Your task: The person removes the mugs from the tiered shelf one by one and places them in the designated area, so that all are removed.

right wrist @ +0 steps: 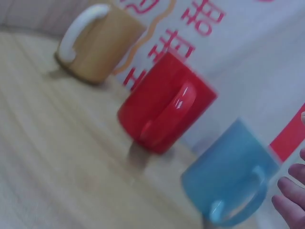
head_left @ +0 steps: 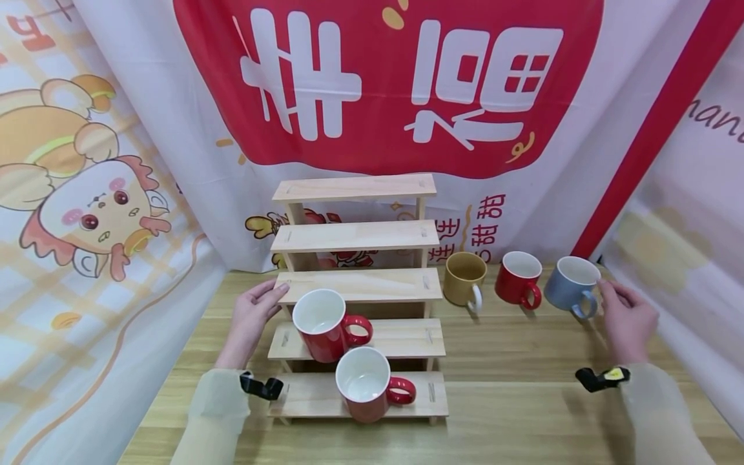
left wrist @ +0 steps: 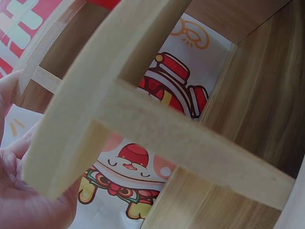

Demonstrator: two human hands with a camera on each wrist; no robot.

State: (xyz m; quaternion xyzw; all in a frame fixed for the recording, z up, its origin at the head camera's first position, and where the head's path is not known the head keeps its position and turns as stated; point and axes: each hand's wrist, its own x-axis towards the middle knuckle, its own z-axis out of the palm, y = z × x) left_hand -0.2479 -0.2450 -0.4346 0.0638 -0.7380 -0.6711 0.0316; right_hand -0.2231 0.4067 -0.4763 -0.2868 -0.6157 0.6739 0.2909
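Note:
My left hand [head_left: 256, 313] holds the left end of a stepped wooden shelf [head_left: 357, 284] at its middle board. In the left wrist view, the fingers and palm lie around the board end [left wrist: 71, 124]. Beside the light blue mug [head_left: 572, 287] is my right hand [head_left: 630, 316], its fingers loosely bent. The right wrist view shows those fingers [right wrist: 290, 191] just right of the blue mug, with a gap between. One red mug [head_left: 325, 332] stands on the second board from the bottom; another red mug [head_left: 369, 387] is on the lowest board.
Left of the blue mug stand a third red mug [head_left: 517, 284] and a mustard mug [head_left: 463, 284] with a white handle, on the wooden tabletop [head_left: 511, 413]. Printed cloth [head_left: 389, 84] hangs behind and at both sides.

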